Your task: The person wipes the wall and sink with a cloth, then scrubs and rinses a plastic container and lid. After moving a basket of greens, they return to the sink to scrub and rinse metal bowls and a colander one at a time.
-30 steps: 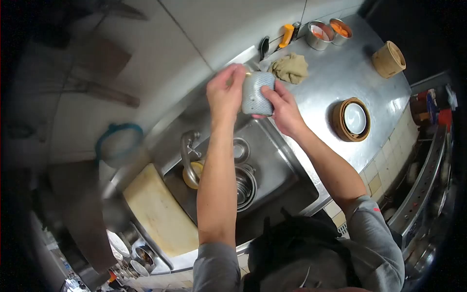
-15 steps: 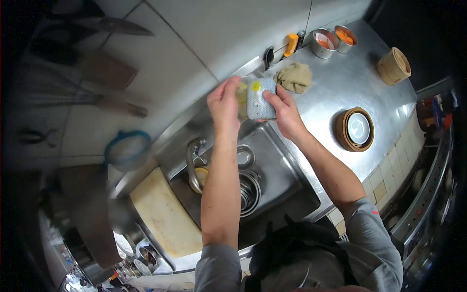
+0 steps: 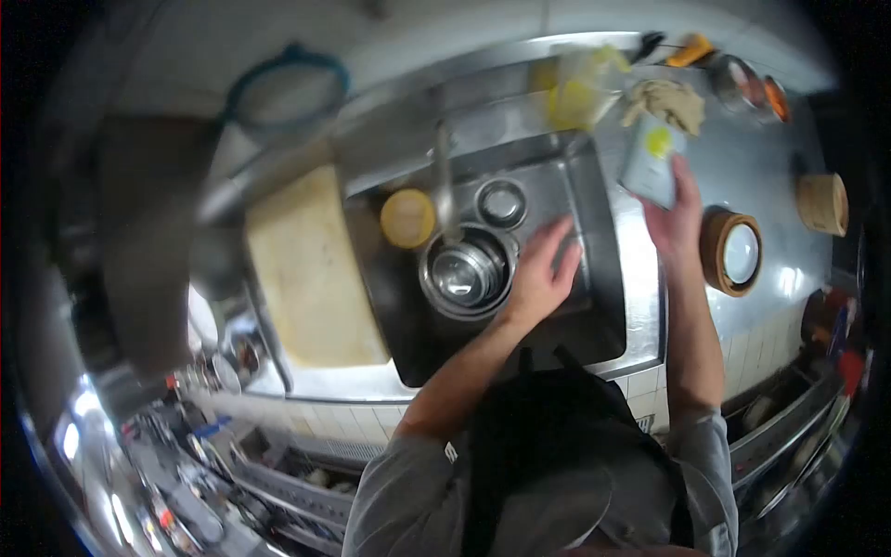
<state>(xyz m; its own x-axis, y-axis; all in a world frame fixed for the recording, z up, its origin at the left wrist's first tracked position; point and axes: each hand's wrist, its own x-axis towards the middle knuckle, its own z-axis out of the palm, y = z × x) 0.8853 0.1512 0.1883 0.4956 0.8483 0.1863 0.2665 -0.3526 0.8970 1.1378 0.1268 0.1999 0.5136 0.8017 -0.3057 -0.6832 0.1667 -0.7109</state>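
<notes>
My right hand (image 3: 676, 209) grips a light blue-grey sponge (image 3: 655, 162) with a yellow patch, just right of the sink, near a crumpled tan cloth (image 3: 670, 104). Over the sink (image 3: 603, 306) hovers my left hand (image 3: 546, 274), with nothing in it and thumb and fingers apart. It is nearest to the nested metal pots (image 3: 464, 277). A small round metal bowl (image 3: 501, 202) and a yellow round item (image 3: 406, 219) lie in the sink too. Behind the sink stands a clear, yellowish plastic bag or container (image 3: 587, 88), blurred.
The faucet (image 3: 444, 176) reaches over the sink. A cutting board (image 3: 316, 269) lies left of it. On the right counter are a bamboo steamer (image 3: 719, 251) holding a white bowl (image 3: 741, 253), another steamer (image 3: 822, 204) and metal tins (image 3: 735, 82). A blue-rimmed strainer (image 3: 288, 88) hangs on the wall.
Both hands were raised together by the sponge; now they are apart. My left hand has come down over the sink, while my right keeps the sponge on the right. The view has turned.
</notes>
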